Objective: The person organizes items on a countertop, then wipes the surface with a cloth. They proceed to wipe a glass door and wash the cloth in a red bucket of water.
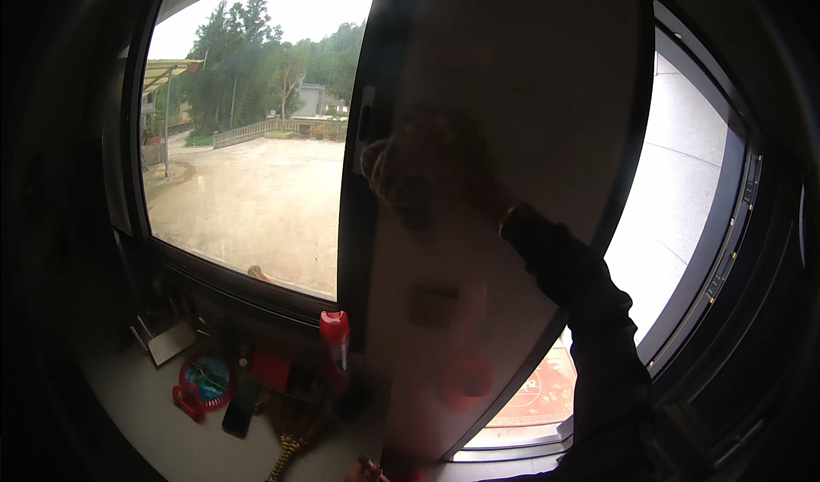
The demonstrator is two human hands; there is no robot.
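My right arm, in a dark sleeve, reaches up across a dark, glossy panel [532, 98]. At its end my right hand [471, 171] is dim against the panel and appears closed on a pale, crumpled cloth [378, 165]. The cloth lies against the panel near its left edge, beside a latch plate [366, 123] on the dark frame. Only a small part of my left hand [354, 472] shows at the bottom edge, next to a small dark object [369, 463]; whether it grips this is unclear.
Left of the panel is a window [256, 200]. Below it, a table [147, 418] bears a router [172, 343], a red-rimmed round object [207, 378], a phone [241, 411], a red-capped spray can [335, 341] and a braided handle [288, 450]. A red mat [544, 392] lies beyond the doorway.
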